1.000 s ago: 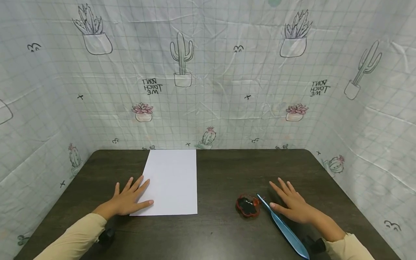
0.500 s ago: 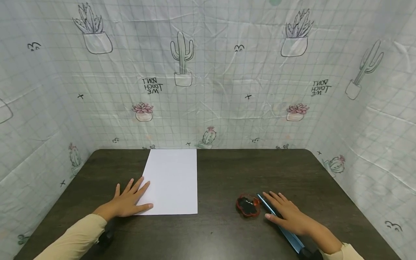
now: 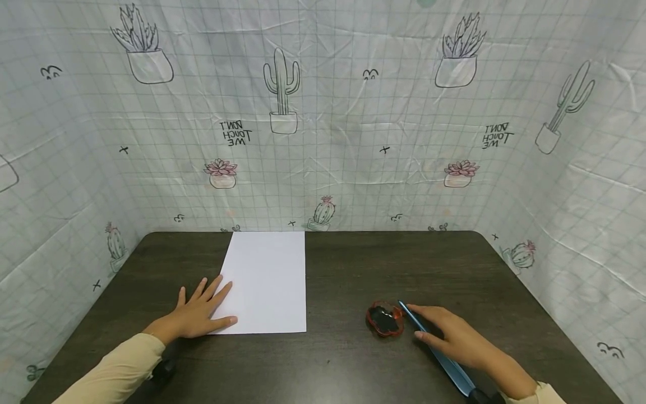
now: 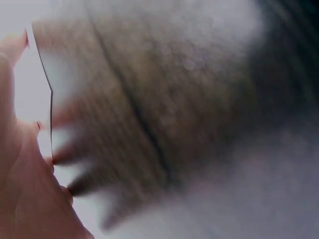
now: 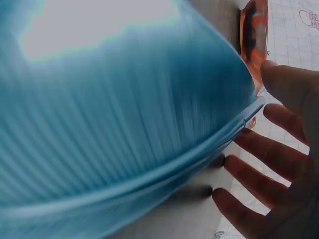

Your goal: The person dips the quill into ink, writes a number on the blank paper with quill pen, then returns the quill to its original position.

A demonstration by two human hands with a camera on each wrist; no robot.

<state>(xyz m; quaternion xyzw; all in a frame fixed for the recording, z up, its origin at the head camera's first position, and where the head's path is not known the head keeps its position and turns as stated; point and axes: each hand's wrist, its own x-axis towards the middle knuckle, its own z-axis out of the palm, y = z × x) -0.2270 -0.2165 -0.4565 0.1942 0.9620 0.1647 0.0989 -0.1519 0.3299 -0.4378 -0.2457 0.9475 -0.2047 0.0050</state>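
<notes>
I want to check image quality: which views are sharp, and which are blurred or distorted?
Head view: sharp, evenly lit, with wide-angle bending of the backdrop; paper and blue feather are clear. Left wrist view: almost wholly blurred, little recognisable. Right wrist view: the feather fills the frame, out of focus, with a bright washed-out patch at the top.

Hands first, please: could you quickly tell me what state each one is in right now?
Left hand: open, fingers flat on the sheet of paper.
Right hand: open, fingers laid over the blue feather quill, no grip closed.

Backdrop cloth [image 3: 353, 140], left print: "DON'T TOUCH ME", mirrored, 3 lines, beside a cactus drawing.
Backdrop cloth, right print: the same mirrored words, 3 lines.
</notes>
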